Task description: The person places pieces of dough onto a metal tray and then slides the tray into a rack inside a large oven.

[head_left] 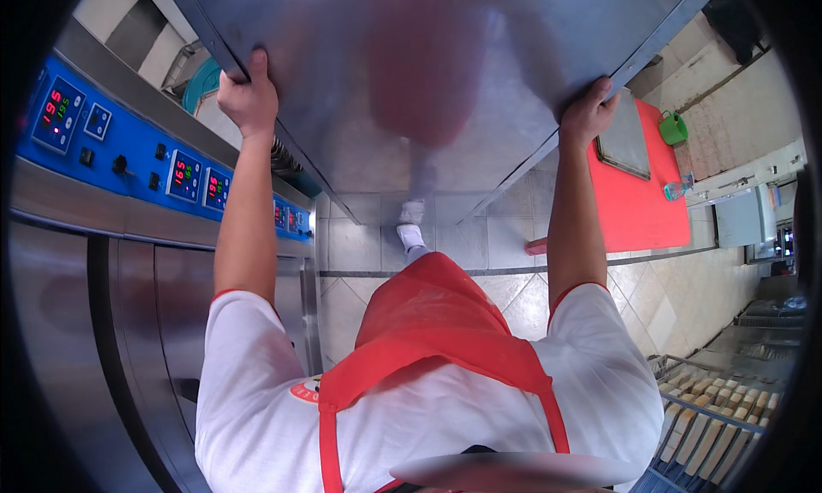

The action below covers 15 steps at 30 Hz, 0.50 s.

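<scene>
A large, shiny stainless steel panel (419, 82) stands upright right in front of me and reflects my red apron. It cannot be told whether it is a door or the face of a cabinet. My left hand (248, 95) grips its left edge, thumb on the front and fingers curled out of sight. On the opposite edge, my right hand (589, 115) holds on in the same way. Both arms are stretched forward. One white shoe (411, 236) is on the tiled floor close to the panel's lower end.
Stainless steel ovens with a blue control strip (145, 155) line my left. To the right is a red table (642, 202) with a grey tray (625, 142), a green cup (674, 128) and a clear bottle (678, 187). A rack of pale bars (711, 420) stands lower right.
</scene>
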Each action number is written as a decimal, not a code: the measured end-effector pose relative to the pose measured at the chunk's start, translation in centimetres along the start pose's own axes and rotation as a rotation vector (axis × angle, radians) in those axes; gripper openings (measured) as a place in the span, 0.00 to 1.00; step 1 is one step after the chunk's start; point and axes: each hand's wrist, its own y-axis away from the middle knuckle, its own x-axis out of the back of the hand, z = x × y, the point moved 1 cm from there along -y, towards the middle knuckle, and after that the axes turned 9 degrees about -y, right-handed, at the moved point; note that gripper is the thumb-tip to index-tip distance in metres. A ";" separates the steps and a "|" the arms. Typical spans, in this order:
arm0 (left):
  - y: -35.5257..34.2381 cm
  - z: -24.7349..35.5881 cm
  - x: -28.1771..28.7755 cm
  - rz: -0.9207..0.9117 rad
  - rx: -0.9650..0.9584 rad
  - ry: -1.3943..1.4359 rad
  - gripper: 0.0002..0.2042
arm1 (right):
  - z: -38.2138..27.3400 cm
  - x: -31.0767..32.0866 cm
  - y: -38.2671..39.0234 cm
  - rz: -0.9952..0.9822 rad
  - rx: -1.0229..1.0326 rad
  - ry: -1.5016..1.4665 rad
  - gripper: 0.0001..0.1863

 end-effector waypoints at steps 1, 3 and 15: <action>-0.3 -0.5 -0.1 -0.023 0.014 0.008 0.31 | -0.2 -0.2 0.5 -0.011 -0.016 -0.041 0.30; -0.6 -0.5 -0.4 -0.023 0.019 0.020 0.31 | -0.6 -0.1 0.8 -0.013 -0.003 -0.001 0.30; -0.7 -4.2 1.3 0.014 0.029 -0.006 0.34 | -2.2 0.6 5.2 0.042 0.097 -0.051 0.32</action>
